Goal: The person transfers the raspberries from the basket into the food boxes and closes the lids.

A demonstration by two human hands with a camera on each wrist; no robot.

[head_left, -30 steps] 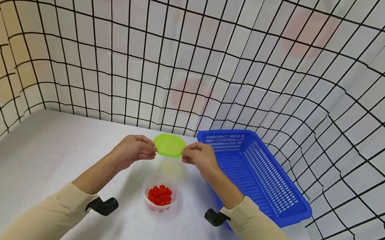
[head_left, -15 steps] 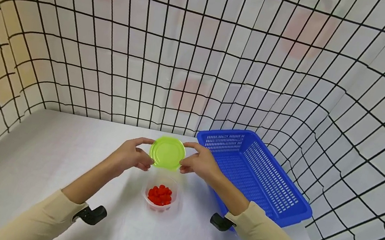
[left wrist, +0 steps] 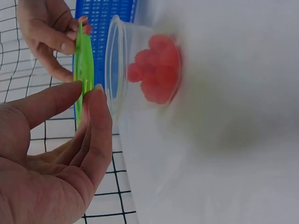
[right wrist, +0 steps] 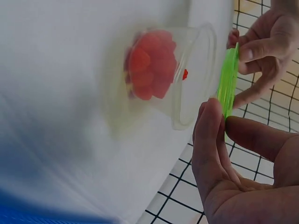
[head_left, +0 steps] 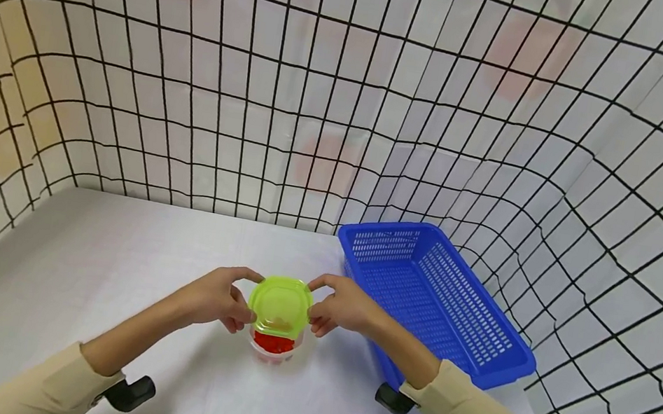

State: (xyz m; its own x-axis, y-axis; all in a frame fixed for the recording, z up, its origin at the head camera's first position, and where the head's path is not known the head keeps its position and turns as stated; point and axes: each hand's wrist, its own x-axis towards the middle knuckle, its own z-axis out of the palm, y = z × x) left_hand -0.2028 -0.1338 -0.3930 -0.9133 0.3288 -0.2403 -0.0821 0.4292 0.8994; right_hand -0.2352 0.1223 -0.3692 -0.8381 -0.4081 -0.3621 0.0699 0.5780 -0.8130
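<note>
A lime green lid [head_left: 280, 306] hangs level just above a small clear plastic cup [head_left: 275, 349] that holds red pieces [head_left: 274, 344]. My left hand [head_left: 221, 299] pinches the lid's left edge and my right hand [head_left: 335, 308] pinches its right edge. In the left wrist view the lid [left wrist: 84, 74] stands a small gap off the cup's rim [left wrist: 113, 70], with the red pieces [left wrist: 156, 70] at the cup's bottom. The right wrist view shows the same gap between lid [right wrist: 227, 84] and cup [right wrist: 191, 79].
A blue slotted basket [head_left: 439, 300] with nothing visible in it stands to the right of the cup on the white table [head_left: 76, 256]. White sheets with a black grid [head_left: 322, 92] wall in the table at the back and both sides.
Both hands have brought the green lid from the back of the table toward me and down, to just over the cup. The cup and basket have stayed put.
</note>
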